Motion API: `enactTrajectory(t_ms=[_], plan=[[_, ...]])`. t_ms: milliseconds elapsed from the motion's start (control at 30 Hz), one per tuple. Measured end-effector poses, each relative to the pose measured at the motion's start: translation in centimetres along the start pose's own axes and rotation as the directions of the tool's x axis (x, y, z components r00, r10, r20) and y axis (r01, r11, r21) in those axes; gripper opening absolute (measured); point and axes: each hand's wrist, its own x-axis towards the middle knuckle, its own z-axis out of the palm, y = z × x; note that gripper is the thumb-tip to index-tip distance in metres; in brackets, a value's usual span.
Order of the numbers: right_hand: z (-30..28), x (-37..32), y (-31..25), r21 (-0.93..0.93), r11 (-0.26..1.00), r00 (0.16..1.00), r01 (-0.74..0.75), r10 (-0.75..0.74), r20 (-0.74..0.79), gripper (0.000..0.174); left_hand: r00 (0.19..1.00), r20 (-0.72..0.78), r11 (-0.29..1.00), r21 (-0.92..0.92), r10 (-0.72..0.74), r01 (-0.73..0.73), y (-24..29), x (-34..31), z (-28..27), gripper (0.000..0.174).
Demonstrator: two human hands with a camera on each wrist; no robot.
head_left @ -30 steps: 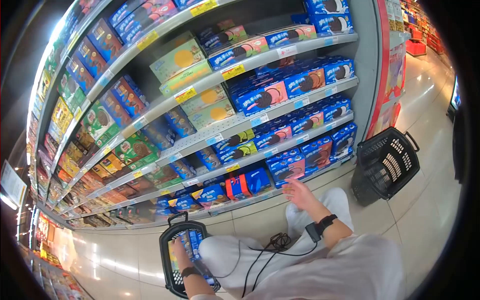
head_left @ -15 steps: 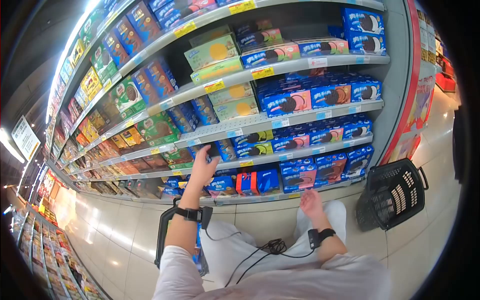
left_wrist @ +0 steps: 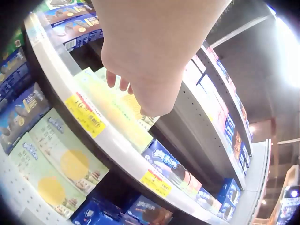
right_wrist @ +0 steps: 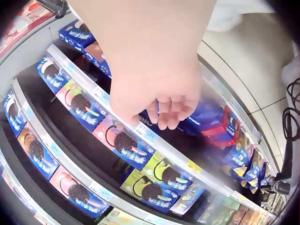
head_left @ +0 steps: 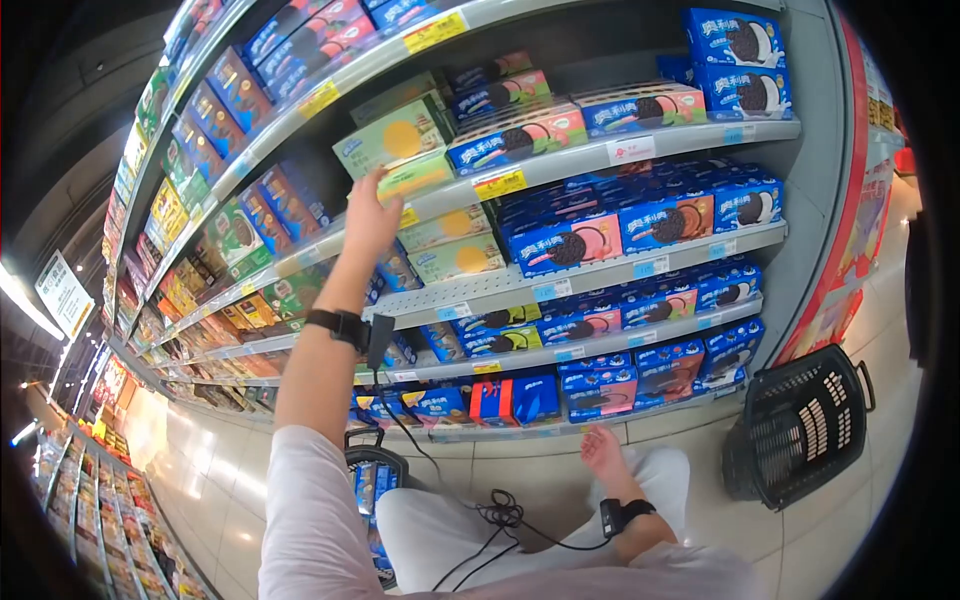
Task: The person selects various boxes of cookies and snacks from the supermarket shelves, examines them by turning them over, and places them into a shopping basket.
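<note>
In the head view the left hand is raised to the shelf, at the lower left edge of the stacked pale green boxes. The left wrist view has the hand over those green boxes, fingers hanging down; whether they touch a box is hidden. Low above the person's knee, the right hand holds nothing, its fingers loosely bent. In the right wrist view that hand hangs in front of the shelves, near pink-and-blue cookie boxes.
A black basket stands on the floor at the right. Another basket, holding blue packages, is beside the person's leg. Shelf edges with price tags curve across the view. A black cable lies over the lap.
The left hand has left the basket and risen past the lower shelves to the green boxes. The right hand has dropped away from the bottom shelf's boxes, staying near the knee.
</note>
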Motion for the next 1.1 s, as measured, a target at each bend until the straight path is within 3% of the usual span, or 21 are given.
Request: enactTrajectory(t_ms=[167, 400, 500, 567, 700, 800, 933, 1100], plan=[[0.4, 1.1, -0.1, -0.02, 1.0, 1.0, -0.018, 0.018, 0.002, 0.02, 0.992, -0.069, 0.984, 0.149, 0.109, -0.097, -0.3, 7.4, 1.4, 0.049], [1.0, 2.1, -0.1, -0.053, 0.998, 1.0, -0.016, 0.015, -0.006, 0.021, 0.995, 0.096, 0.908, 0.416, -0.002, -0.038, -2.3, 14.4, 3.2, 0.068], [0.7, 2.1, -0.2, -0.036, 0.999, 0.999, -0.023, 0.022, -0.024, 0.02, 0.984, 0.174, 0.898, 0.425, 0.039, -0.111, -1.8, 14.9, 3.0, 0.073], [0.4, 1.9, -0.5, -0.029, 1.0, 0.999, -0.01, 0.009, -0.031, 0.02, 0.903, 0.375, 0.887, 0.461, -0.211, 0.016, -0.9, 15.2, 2.8, 0.073], [-0.6, 2.2, -0.4, -0.01, 1.0, 1.0, -0.002, 0.002, -0.021, 0.022, 0.947, 0.301, 0.914, 0.404, -0.114, -0.019, -1.9, 14.8, 3.2, 0.08], [-0.1, 1.5, -0.4, -0.008, 1.0, 0.999, 0.011, -0.011, -0.031, 0.022, 0.964, 0.263, 0.908, 0.396, 0.034, -0.14, -0.5, 13.9, 1.0, 0.076], [-0.4, 0.9, -0.2, -0.019, 1.0, 1.0, 0.023, -0.023, 0.002, 0.023, 0.953, 0.274, 0.873, 0.424, 0.128, -0.239, 0.6, 11.4, -2.1, 0.064], [-0.4, -0.2, 0.2, -0.083, 0.995, 0.998, 0.057, -0.059, -0.018, 0.022, 0.909, 0.091, 0.748, 0.537, 0.408, -0.39, 2.2, 6.4, -5.5, 0.044]])
